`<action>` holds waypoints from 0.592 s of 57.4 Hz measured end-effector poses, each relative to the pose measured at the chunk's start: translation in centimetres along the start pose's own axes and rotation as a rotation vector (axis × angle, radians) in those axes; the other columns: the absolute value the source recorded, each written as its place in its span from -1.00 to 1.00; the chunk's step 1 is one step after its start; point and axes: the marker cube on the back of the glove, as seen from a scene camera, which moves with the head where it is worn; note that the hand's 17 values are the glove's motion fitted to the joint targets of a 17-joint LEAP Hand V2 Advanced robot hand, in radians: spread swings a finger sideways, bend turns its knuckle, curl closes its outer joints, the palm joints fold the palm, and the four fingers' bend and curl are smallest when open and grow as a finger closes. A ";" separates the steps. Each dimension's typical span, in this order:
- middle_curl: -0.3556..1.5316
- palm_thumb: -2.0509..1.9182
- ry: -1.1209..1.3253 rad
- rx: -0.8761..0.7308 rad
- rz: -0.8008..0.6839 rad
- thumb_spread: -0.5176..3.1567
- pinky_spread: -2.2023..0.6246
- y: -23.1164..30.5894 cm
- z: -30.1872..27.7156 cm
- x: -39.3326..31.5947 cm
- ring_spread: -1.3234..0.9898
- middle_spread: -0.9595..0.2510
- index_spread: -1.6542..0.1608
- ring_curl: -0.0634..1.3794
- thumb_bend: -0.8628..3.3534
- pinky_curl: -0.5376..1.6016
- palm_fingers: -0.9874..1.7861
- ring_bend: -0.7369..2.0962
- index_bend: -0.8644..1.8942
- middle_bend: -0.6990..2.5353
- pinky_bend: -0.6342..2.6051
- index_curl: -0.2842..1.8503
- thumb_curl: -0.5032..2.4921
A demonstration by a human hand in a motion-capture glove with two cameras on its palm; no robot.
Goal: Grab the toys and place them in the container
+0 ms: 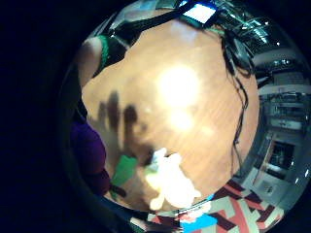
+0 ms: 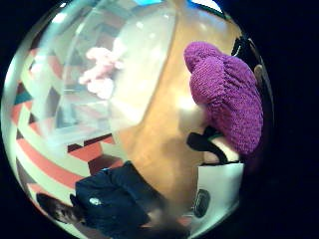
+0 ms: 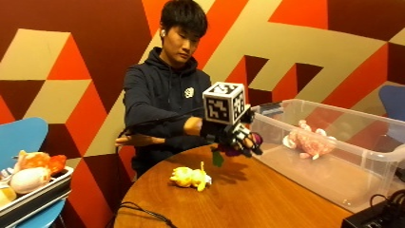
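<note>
Gloved right hand (image 3: 235, 138) curled around purple knitted toy (image 2: 227, 102); carry over clear container's (image 3: 329, 183) near wall, release beside pink plush (image 3: 310, 142).

Person in a dark hoodie

The navy hoodie (image 3: 161, 102) bears a small white chest logo; black glove and straps cover the right hand (image 3: 237, 137).
</note>
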 end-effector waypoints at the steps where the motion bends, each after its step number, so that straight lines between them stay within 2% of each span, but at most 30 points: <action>1: -0.02 0.34 -0.006 0.027 -0.011 -0.09 0.53 -0.1 -1.0 -0.5 -0.07 0.28 0.71 -0.52 -0.51 -0.21 0.01 -0.07 0.35 -0.14 -0.33 -0.13 -0.27; 9: 0.00 0.35 -0.042 0.195 -0.076 -0.14 0.51 -1.4 -8.9 -3.5 -0.12 0.18 0.71 -0.51 -0.52 -0.19 -0.01 -0.08 0.39 -0.14 -0.30 -0.06 -0.23; 18: 0.04 0.36 -0.075 0.265 -0.194 -0.16 0.50 -3.1 -14.1 -8.8 -0.15 0.10 0.72 -0.51 -0.52 -0.18 -0.03 -0.06 0.40 -0.13 -0.28 -0.01 -0.18; 25: 0.06 0.37 -0.108 0.288 -0.198 -0.17 0.49 -5.4 -14.4 -12.7 -0.17 0.05 0.73 -0.50 -0.53 -0.17 -0.04 -0.06 0.41 -0.12 -0.26 0.03 -0.15; 34: 0.09 0.36 -0.030 0.281 -0.147 -0.19 0.48 -8.9 -11.0 -15.8 -0.19 0.01 0.73 -0.49 -0.54 -0.16 -0.07 -0.04 0.39 -0.12 -0.24 0.07 -0.13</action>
